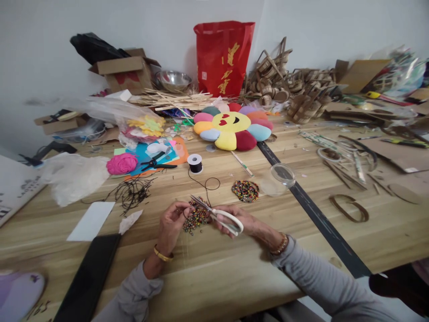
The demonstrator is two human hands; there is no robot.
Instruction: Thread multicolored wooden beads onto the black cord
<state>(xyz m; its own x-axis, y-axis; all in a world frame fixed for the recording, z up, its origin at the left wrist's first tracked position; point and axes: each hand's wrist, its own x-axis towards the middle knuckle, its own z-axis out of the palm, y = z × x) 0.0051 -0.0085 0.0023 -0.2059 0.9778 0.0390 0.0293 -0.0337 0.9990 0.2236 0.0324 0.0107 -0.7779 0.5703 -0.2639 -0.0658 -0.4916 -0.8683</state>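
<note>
I see the scissors (221, 214) near the front edge of the surface (234, 277), about in the middle. My right hand (234, 219) holds the white handles, with its fingers curled through and around them. The thin blades look nearly shut and point up and left, toward my left hand (170, 221). My left hand's fingers are pressed together at the tips, pinching something small and dark. I cannot tell what it is.

A pile of little colored beads (196, 217) lies between my two hands, under the blades. A second pile of beads (246, 191) sits a bit farther back and to the right. Next to it is a clear round lid (283, 173). A spool of black thread (195, 163) stands behind the hands, and its thread loops down toward them. Farther back lies a soft flower pillow (233, 127) with a smiling face. A red bag (223, 57) stands at the back edge by the wall.
</note>
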